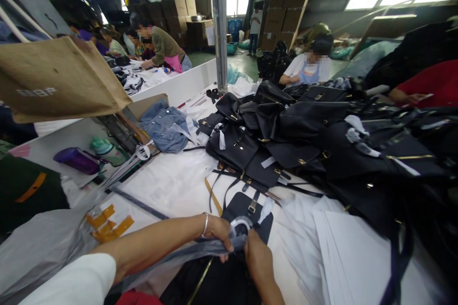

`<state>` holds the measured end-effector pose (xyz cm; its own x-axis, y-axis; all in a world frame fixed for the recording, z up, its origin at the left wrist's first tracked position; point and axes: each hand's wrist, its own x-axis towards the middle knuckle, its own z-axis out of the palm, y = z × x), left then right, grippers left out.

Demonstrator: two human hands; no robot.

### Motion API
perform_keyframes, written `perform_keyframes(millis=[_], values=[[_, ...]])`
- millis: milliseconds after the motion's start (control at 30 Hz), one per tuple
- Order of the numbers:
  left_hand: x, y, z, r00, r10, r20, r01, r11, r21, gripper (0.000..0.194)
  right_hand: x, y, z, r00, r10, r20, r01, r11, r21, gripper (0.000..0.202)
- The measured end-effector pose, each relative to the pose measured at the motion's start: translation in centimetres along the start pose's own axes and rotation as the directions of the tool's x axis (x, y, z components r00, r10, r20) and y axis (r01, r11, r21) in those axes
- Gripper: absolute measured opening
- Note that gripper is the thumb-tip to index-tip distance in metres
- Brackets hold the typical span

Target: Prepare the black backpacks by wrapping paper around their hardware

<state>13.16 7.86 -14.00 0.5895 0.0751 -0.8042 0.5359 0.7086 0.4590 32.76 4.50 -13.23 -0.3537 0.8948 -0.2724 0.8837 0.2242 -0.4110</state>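
Over an opened black bag (pixel 214 282), both of my hands grip a bunched strip of translucent plastic film (pixel 200 250). My left hand (pixel 219 233), with a silver bangle at the wrist, is closed on the film from the left. Opposite it, my right hand (pixel 258 253) pinches the film's other end. Just beyond the fingers a pale, shiny loop (pixel 240 223) shows; I cannot tell whether it is part of the film. The bag's flap (pixel 234 204) lies away from me, with a gold buckle (pixel 252 206) and a twist of white tissue (pixel 265 210).
A large heap of black bags (pixel 272 124) covers the table's far right. White paper sheets (pixel 352 252) lie at right, orange tape pieces (pixel 109 223) at left. Beyond are folded denim (pixel 166 126), a purple bottle (pixel 77 159) and a metal post (pixel 219 28). Several people work around.
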Motion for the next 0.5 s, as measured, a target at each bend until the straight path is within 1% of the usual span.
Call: perform_keyframes(millis=[67, 133, 167, 233, 300, 333, 367, 400, 433, 467, 500], values=[[0.3, -0.1, 0.0, 1.000, -0.022, 0.007, 0.022, 0.999, 0.029, 0.024, 0.1, -0.8, -0.3, 1.000, -0.025, 0.004, 0.025, 0.993, -0.117, 0.029], [0.7, -0.1, 0.0, 0.999, -0.042, 0.000, 0.042, 0.998, 0.057, 0.016, 0.3, -1.1, -0.5, 0.999, -0.051, -0.009, 0.048, 0.979, -0.199, 0.031], [0.8, 0.0, 0.1, 0.999, -0.050, -0.012, 0.051, 0.996, 0.069, 0.012, 0.5, -1.1, -0.5, 0.998, -0.063, -0.021, 0.056, 0.973, -0.223, 0.033], [0.9, 0.4, 0.5, 0.997, -0.060, -0.048, 0.064, 0.994, 0.092, 0.015, 0.7, -0.8, -0.3, 0.995, -0.085, -0.055, 0.071, 0.971, -0.227, 0.043], [0.7, 0.9, 1.0, 0.994, -0.061, -0.094, 0.072, 0.990, 0.118, 0.022, 1.0, -0.1, 0.1, 0.983, -0.158, -0.094, 0.145, 0.980, -0.136, 0.058], [0.4, 1.2, 1.2, 0.992, -0.055, -0.117, 0.070, 0.989, 0.133, 0.024, 1.3, 0.2, 0.4, 0.971, -0.219, -0.100, 0.214, 0.975, -0.056, 0.063], [0.1, 1.5, 1.5, 0.989, -0.040, -0.142, 0.062, 0.987, 0.151, 0.024, 1.7, 0.5, 0.7, 0.953, -0.293, -0.078, 0.297, 0.954, 0.042, 0.066], [-0.3, 1.7, 1.8, 0.985, -0.011, -0.175, 0.041, 0.984, 0.172, 0.025, 2.3, 0.7, 0.9, 0.931, -0.364, -0.025, 0.363, 0.920, 0.146, 0.066], [-0.8, 2.0, 2.2, 0.975, 0.033, -0.218, 0.012, 0.980, 0.199, 0.024, 2.9, 0.8, 1.1, 0.903, -0.426, 0.050, 0.402, 0.882, 0.248, 0.066], [-1.3, 2.2, 2.5, 0.960, 0.087, -0.268, -0.024, 0.972, 0.232, 0.022, 3.7, 0.8, 1.2, 0.871, -0.472, 0.133, 0.409, 0.849, 0.333, 0.065], [-1.8, 2.4, 2.8, 0.933, 0.158, -0.325, -0.067, 0.960, 0.273, 0.016, 4.4, 0.7, 1.3, 0.840, -0.502, 0.208, 0.397, 0.828, 0.396, 0.066]])
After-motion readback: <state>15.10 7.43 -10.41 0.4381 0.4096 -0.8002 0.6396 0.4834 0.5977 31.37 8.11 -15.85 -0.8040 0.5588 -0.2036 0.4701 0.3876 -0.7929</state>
